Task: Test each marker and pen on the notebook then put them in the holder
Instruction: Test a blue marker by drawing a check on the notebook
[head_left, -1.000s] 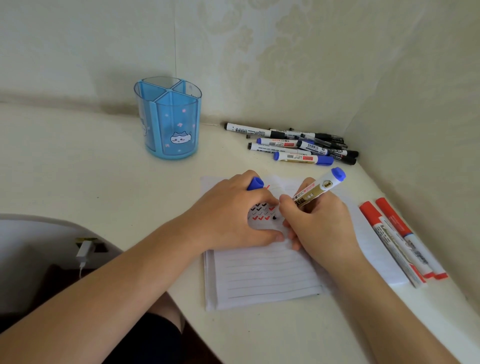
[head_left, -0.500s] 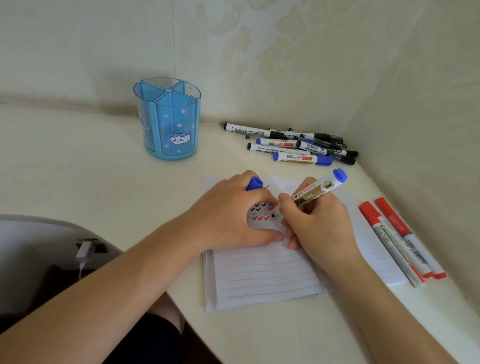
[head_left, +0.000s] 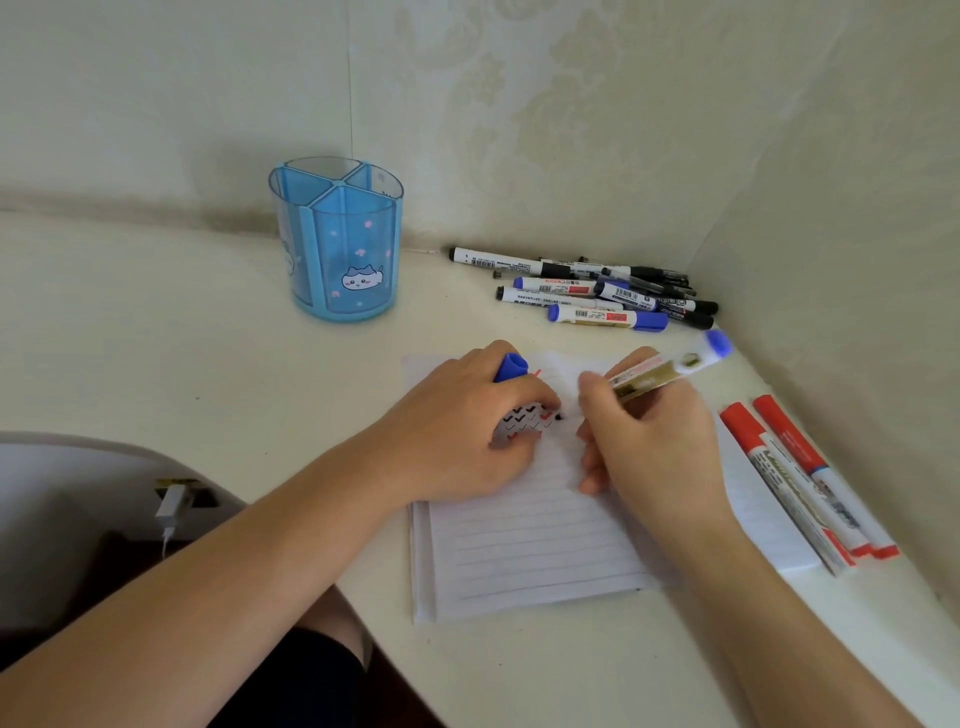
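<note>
A lined notebook (head_left: 530, 545) lies open on the desk, with small black and red tick marks near its top. My right hand (head_left: 649, 441) grips a blue-ended white marker (head_left: 670, 369), tip down on the page beside the ticks. My left hand (head_left: 467, 426) rests on the notebook and holds the marker's blue cap (head_left: 511, 366) in its curled fingers. The blue divided pen holder (head_left: 337, 244) with a cat picture stands at the back left and looks empty. A pile of several markers and pens (head_left: 597, 293) lies by the back wall.
Two red-capped markers (head_left: 800, 478) lie side by side right of the notebook, close to the right wall. The walls meet in a corner behind the pile. The desk edge curves at the lower left, with a white charger plug (head_left: 174, 506) below it.
The marker in my right hand has shifted slightly right and tilted a bit as its tip moves on the page. My left hand has stayed put.
</note>
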